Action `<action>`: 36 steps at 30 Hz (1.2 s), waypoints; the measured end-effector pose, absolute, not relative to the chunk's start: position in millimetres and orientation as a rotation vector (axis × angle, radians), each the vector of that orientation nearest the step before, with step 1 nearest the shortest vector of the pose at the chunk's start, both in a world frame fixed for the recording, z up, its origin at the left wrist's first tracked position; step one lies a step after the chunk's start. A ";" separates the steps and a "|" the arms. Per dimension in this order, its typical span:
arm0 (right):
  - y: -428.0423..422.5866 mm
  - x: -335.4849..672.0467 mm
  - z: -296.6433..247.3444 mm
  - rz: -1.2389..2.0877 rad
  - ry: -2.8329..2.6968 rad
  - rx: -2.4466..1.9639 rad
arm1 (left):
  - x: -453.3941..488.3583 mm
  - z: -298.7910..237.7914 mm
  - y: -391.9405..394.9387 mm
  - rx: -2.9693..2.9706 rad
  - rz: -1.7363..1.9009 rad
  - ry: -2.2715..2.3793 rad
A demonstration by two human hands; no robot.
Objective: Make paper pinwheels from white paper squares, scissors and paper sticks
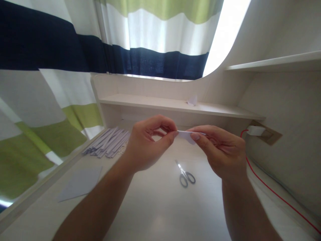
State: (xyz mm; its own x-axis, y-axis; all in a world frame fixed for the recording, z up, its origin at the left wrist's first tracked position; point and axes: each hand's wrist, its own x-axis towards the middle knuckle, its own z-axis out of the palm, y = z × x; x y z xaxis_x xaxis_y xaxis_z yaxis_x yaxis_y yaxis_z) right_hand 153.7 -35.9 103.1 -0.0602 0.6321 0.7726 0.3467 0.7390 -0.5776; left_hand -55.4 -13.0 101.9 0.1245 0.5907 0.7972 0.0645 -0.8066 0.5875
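Between my two hands, above the desk, is a small piece of white paper (187, 134), seen nearly edge-on. My left hand (150, 142) pinches its left end between thumb and forefinger. With thumb and fingers, my right hand (219, 147) grips the right end. Part of the paper hangs below the held edge; the rest is hidden by my right fingers. Below the hands, a pair of scissors (184, 174) with grey handles lies on the desk, blades slightly parted and pointing away from me.
Several narrow paper strips (107, 142) lie piled at the back left of the desk (160, 207). A white sheet (81, 184) lies by my left forearm. On the back shelf (155, 103) stands a small folded paper piece (192, 100). A red cable (273, 190) runs from a white plug (255, 130) along the right side.
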 end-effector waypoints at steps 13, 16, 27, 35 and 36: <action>-36.9 154.4 101.3 0.174 -1.675 -0.823 | -58.7 101.8 -10.8 2.022 1.642 0.589; -35.4 154.5 99.1 0.198 -1.683 -0.802 | -61.3 102.8 -8.7 2.101 1.585 0.618; -36.6 151.4 100.2 0.234 -1.685 -0.813 | -57.6 105.9 -11.3 2.220 1.560 0.693; -38.0 151.4 101.3 0.315 -1.675 -0.836 | -56.9 104.2 -10.9 2.176 1.580 0.670; -38.3 152.0 101.6 0.325 -1.676 -0.839 | -57.0 104.1 -10.6 2.166 1.582 0.672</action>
State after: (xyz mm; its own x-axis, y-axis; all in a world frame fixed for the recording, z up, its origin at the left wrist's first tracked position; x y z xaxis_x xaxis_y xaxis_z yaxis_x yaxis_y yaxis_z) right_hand 152.0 -38.3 101.6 -0.0675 0.6766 0.7333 0.3539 0.7034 -0.6164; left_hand -57.0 -10.6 104.1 0.2540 0.5777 0.7757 0.1567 -0.8160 0.5564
